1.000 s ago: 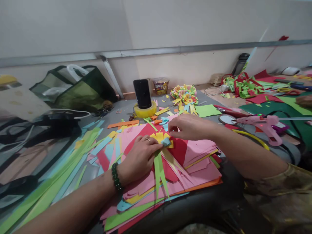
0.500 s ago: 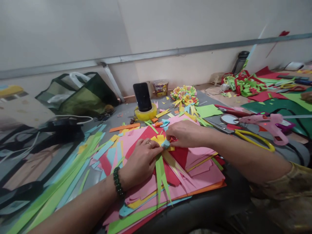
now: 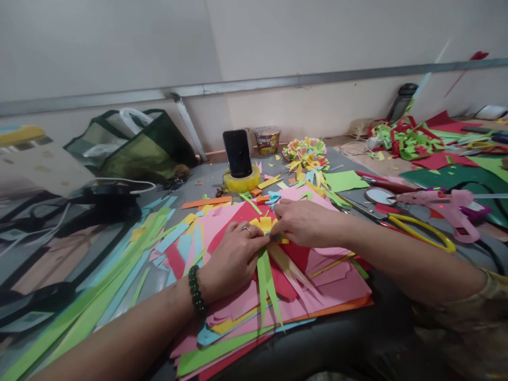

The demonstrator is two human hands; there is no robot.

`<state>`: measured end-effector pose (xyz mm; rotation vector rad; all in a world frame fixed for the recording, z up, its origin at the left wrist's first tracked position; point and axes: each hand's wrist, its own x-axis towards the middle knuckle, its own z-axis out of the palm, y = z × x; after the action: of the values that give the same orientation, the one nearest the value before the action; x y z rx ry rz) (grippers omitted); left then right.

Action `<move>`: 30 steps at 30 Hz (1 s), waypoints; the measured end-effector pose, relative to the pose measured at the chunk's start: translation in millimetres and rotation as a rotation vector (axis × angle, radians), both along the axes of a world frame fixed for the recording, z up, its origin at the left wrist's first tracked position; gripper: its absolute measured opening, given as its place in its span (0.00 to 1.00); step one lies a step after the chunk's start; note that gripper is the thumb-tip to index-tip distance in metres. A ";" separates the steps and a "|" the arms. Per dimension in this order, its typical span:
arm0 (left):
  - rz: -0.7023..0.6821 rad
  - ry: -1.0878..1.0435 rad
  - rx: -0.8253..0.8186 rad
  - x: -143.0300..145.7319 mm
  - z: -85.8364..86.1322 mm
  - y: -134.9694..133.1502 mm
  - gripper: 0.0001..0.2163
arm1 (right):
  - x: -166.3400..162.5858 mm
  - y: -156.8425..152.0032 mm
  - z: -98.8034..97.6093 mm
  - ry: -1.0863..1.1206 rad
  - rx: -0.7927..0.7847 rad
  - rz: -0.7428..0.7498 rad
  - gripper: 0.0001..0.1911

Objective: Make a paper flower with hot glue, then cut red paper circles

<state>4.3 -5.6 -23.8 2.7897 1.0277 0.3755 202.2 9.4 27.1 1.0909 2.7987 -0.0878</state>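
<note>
My left hand (image 3: 234, 259) rests on a stack of coloured paper sheets (image 3: 329, 286), its fingers curled and pinching a small paper piece with yellow tabs (image 3: 265, 224) and long green spikes (image 3: 266, 280). It wears a ring and a green bead bracelet. My right hand (image 3: 307, 222) meets it from the right, fingers closed on the same paper piece. Any blue part between the fingertips is hidden.
A phone (image 3: 237, 153) stands in a yellow tape roll (image 3: 242, 183). Behind are finished paper flowers (image 3: 306, 154) and a snack cup (image 3: 266, 140). A pink glue gun (image 3: 448, 203), yellow-handled scissors (image 3: 420, 233) and a small mirror (image 3: 379, 196) lie right. Green bag (image 3: 135, 145) at left.
My right hand has drawn in to meet the left over the paper piece, covering the small blue bit that showed before. The camera shifted slightly.
</note>
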 end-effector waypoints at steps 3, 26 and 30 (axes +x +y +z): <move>-0.015 -0.029 -0.018 -0.9 -0.3 0.7 0.16 | -4.7 -0.9 -2.2 -0.046 0.051 0.032 0.14; -0.014 -0.067 -0.041 -2.0 1.2 -1.2 0.15 | -4.0 1.8 -1.5 -0.043 0.104 0.115 0.13; -0.012 -0.051 -0.048 -1.2 2.5 -1.4 0.14 | -2.6 0.6 -1.5 -0.011 0.111 0.158 0.15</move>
<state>3.1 -7.0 -21.2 2.7283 0.9953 0.4124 199.6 10.0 25.6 0.8832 2.8985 0.0905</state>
